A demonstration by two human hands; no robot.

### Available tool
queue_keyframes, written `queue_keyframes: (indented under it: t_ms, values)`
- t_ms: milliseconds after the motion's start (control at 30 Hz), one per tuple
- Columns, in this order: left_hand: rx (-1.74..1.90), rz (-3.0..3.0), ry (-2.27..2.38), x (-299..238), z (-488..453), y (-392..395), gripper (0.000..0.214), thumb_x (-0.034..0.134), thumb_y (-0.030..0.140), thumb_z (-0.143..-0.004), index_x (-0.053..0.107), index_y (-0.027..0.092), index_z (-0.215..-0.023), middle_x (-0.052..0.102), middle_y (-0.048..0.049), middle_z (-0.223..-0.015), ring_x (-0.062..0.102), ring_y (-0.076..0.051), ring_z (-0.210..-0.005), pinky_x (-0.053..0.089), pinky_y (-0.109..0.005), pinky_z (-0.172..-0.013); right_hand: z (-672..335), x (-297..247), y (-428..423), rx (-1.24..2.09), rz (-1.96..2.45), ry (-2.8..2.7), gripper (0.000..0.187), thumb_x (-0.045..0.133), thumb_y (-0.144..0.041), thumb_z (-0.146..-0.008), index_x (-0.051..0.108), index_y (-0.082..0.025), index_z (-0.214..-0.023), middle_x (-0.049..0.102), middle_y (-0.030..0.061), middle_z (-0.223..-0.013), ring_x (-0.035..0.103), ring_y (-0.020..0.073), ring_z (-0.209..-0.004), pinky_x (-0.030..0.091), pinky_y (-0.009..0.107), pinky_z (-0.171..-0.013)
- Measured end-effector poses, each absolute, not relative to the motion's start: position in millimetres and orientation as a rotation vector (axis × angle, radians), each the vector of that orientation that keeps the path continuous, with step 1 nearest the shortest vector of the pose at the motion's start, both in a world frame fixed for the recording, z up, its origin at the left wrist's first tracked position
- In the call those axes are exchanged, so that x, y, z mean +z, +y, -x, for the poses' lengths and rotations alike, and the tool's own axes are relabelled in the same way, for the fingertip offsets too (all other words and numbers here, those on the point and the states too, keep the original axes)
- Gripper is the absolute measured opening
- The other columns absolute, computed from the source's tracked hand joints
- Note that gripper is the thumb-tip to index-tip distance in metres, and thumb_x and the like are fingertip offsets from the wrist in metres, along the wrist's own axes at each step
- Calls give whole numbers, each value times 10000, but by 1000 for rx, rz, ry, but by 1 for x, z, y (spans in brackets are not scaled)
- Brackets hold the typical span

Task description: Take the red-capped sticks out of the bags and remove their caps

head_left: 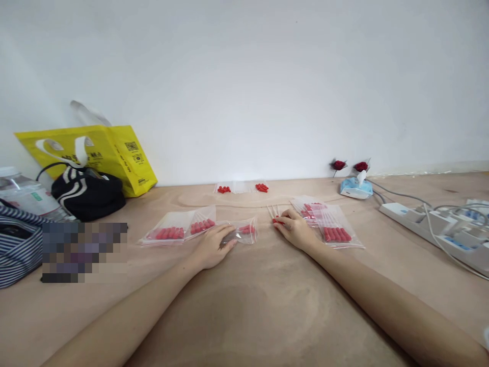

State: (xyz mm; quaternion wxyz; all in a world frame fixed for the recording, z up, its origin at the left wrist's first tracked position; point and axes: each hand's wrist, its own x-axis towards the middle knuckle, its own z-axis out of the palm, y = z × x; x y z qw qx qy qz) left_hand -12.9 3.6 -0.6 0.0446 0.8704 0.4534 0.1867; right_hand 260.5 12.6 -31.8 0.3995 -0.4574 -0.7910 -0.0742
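Observation:
My left hand [214, 248] is at the left end of a small clear zip bag [243, 236], thumb and fingers around its edge. Red pieces [249, 230] show inside that bag. To the right, my right hand [297, 230] has its fingers closed on red-tipped white sticks [278, 220]; their thin pale ends point away from me. Left of my left hand lie flat clear bags [168, 219] with rows of red tips. Similar filled bags [338, 223] overlap beside my right wrist. My fingers partly hide the held things.
Small bags with red pieces [262, 188] lie by the wall. At left are a yellow bag [130, 163], a black pouch [91, 196], a plastic jar [26, 193] and striped cloth [19, 250]. At right stand a tissue pack [355, 189], dark red flowers [338, 164] and a power strip [405, 213] with cables.

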Motion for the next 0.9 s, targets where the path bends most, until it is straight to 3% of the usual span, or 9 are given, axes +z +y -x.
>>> queue_keyframes:
  t_ms: [200, 567, 733, 900]
  values:
    - [546, -2667, 1401, -1, 13, 4, 408, 429, 384, -817, 523, 176, -1156, 522, -90, -1224, 473, -223, -1127, 361, -394, -971, -272, -30, 14, -243, 1170, -1736, 199, 468, -249, -818, 645, -176, -764, 536, 57, -740, 534, 154, -691, 464, 292, -657]
    - [579, -2649, 1370, 0, 12, 4, 397, 450, 369, -811, 535, 176, -1147, 536, -88, -1205, 486, -221, -1109, 370, -384, -963, -271, -34, 9, -72, 1268, -1861, 198, 485, -286, -804, 651, -182, -772, 571, 39, -712, 539, 133, -617, 439, 267, -604]
    - [646, -2670, 1298, 2, 11, 2, 351, 463, 370, -808, 575, 201, -1095, 582, -69, -1146, 526, -204, -1058, 408, -358, -924, -263, -23, 3, -81, 1283, -1878, 159, 524, -295, -784, 651, -202, -764, 610, 26, -718, 552, 153, -686, 404, 301, -684]
    - [603, -2673, 1238, 4, 10, 1, 365, 365, 367, -862, 569, 198, -1114, 576, -56, -1168, 493, -192, -1111, 370, -368, -962, -232, -11, -5, 107, 1111, -2096, 120, 571, -289, -761, 668, -231, -801, 629, 17, -759, 553, 156, -762, 394, 299, -736]
